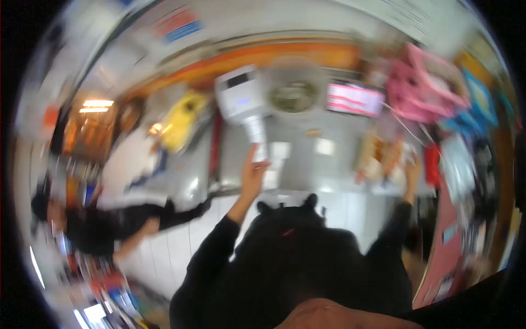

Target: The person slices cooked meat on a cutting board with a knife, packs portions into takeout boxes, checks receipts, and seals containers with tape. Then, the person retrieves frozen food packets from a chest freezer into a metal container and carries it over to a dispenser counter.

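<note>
Two hands work apart over the counter (334, 175). The left hand (253, 176) appears to pinch the lower end of the strip (255, 131), which runs up to the white unit (241, 96). The right hand (412, 171) is at the wrapped packs (392, 159); whether its fingers are closed on one cannot be told (motion blur). A hard or sideways pull on the strip could tear it, or drag the unit against the bowl (294, 94) just beside it. A careless sweep at the packs could spill them or snag the cable (402, 123).
</note>
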A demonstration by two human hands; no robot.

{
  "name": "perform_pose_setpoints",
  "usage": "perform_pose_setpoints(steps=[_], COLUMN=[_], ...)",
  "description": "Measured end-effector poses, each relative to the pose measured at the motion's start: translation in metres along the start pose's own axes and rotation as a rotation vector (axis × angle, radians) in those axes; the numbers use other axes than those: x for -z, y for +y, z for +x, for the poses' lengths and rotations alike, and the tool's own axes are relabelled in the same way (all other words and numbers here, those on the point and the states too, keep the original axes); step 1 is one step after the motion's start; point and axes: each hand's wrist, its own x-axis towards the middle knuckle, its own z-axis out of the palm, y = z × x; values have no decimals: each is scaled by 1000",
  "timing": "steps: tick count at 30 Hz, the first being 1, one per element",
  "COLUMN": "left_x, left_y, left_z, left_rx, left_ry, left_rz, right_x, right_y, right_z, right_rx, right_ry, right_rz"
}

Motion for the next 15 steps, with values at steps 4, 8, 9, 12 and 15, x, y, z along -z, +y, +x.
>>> perform_pose_setpoints(steps=[4, 8, 9, 12, 15], left_x=[58, 137, 155, 219, 294], left_y=[23, -3, -3, -13, -24], left_z=[-36, -74, -81, -96, -102], left_rx=[1, 8, 36, 94, 129], left_ry=[285, 556, 611, 731, 841], left_rz=[166, 12, -123, -153, -154], right_x=[0, 2, -9, -70, -162], right_y=[-41, -151, -215, -337, -475], right_z=[11, 34, 27, 11, -60], right_rx=[532, 243, 113, 339, 194], right_ry=[9, 639, 684, 603, -132], right_rz=[-481, -244, -113, 9, 503])
